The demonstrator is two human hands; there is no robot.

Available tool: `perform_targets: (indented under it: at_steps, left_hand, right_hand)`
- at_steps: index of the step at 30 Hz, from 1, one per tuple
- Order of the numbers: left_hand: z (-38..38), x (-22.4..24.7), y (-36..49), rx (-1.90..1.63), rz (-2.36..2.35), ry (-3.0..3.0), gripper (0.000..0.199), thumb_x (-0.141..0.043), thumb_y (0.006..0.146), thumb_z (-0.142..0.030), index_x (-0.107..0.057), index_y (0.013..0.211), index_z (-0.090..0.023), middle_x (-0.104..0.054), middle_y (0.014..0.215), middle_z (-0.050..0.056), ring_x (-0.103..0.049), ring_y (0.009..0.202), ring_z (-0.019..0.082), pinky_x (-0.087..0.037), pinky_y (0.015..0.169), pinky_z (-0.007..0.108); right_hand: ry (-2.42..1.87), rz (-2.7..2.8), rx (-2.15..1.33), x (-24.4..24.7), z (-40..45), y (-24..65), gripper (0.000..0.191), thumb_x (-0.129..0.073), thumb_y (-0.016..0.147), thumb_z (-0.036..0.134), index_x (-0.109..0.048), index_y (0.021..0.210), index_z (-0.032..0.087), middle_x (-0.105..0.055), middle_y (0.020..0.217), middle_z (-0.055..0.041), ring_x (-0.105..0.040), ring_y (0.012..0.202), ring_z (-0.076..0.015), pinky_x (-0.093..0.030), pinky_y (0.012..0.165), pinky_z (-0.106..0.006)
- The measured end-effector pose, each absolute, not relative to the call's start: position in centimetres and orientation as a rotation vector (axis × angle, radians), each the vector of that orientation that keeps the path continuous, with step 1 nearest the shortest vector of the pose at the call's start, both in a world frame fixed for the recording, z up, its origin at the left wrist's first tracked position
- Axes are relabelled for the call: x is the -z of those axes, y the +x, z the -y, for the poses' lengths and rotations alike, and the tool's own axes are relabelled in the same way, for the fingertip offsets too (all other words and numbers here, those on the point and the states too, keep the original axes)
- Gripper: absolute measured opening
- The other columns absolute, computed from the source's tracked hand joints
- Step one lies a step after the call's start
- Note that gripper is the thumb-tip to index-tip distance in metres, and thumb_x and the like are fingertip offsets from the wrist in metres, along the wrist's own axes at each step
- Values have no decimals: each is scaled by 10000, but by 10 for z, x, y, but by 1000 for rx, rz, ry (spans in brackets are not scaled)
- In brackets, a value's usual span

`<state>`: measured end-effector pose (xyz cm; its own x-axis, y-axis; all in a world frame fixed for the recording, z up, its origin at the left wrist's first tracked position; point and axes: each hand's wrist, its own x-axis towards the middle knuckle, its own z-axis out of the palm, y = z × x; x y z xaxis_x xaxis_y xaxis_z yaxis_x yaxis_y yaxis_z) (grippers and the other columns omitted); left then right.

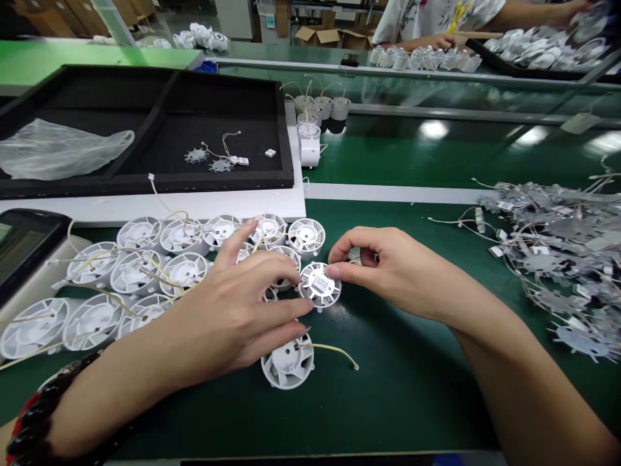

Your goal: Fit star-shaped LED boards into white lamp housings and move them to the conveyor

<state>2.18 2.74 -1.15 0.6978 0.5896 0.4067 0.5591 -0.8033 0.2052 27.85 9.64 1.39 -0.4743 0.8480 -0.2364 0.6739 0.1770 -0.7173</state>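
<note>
In front of me stands a white round fan housing [321, 294] with a spoked silver plate and a small white label block on top. My left hand [252, 298] reaches over from the left with fingers spread, its fingertips touching that housing's left side. My right hand [369, 259] is closed in a pinch, thumb and index finger at the housing's upper right edge. Just below my left hand lies another fan housing [288, 364], with a yellow-white wire [334, 348] trailing right. Several similar housings [133, 272] stand in rows at left, partly hidden by my left hand and forearm.
A heap of silver spoked plates with wires [557, 246] lies at right. A black divided tray [218, 97] at the back left holds a plastic bag [63, 149] and a few loose plates. More white housings [309, 145] stand beside it. Across the bench, a person [436, 22] handles white parts.
</note>
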Motion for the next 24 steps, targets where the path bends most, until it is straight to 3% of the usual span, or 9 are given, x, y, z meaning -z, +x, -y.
perform_targets:
  at_steps: [6, 10, 14, 17, 20, 24]
  left_hand:
    - [-28, 8, 19, -662, -911, 2896, 228, -508, 1170, -279, -724, 1116, -230, -689, 1336, 102, -687, 1293, 217, -85, 1416, 507]
    - [-30, 7, 22, -605, -813, 2946, 206, -462, 1175, -222, -648, 1261, -201, -729, 1301, 83, -695, 1280, 192, -104, 1420, 473]
    - [-31, 11, 24, -586, -843, 2984, 313, -420, 1175, -206, -615, 1419, -192, -710, 1247, 92, -697, 1241, 203, -202, 1403, 534]
    - [-30, 16, 24, -626, -878, 2946, 313, -432, 1169, -199, -665, 1377, -212, -696, 1265, 94, -697, 1228, 203, -248, 1394, 558]
    - [-30, 16, 25, -706, -879, 2916, 267, -444, 1171, -200, -699, 1249, -211, -708, 1345, 67, -657, 1332, 192, -140, 1426, 458]
    - [-32, 8, 27, -656, -835, 2956, 294, -406, 1195, -230, -691, 1131, -191, -769, 1290, 31, -684, 1327, 175, -83, 1419, 347]
  right_hand:
    - [-1475, 2212, -1301, -11, -98, 277, 159, -761, 955, 367, -768, 862, 238, -663, 724, 50, -461, 591, -118, -364, 592, -296]
    - [-1437, 2193, -1385, -11, -98, 280, 183, -690, 1002, 333, -784, 891, 223, -755, 801, 15, -619, 718, -151, -451, 673, -296]
    - [-1417, 2293, -1403, -17, -98, 285, 221, -630, 1024, 292, -800, 903, 220, -790, 820, 5, -653, 743, -162, -463, 685, -298]
    - [-1392, 2440, -1300, -23, -96, 289, 243, -592, 1043, 266, -745, 859, 227, -760, 776, 17, -608, 688, -149, -410, 651, -301]
    - [-1381, 2570, -1193, -24, -94, 291, 278, -552, 1053, 229, -633, 786, 226, -698, 725, 25, -521, 641, -143, -331, 614, -316]
    - [-1292, 2622, -1101, -19, -96, 291, 281, -532, 1068, 225, -567, 789, 225, -677, 816, -4, -560, 840, -188, -370, 742, -319]
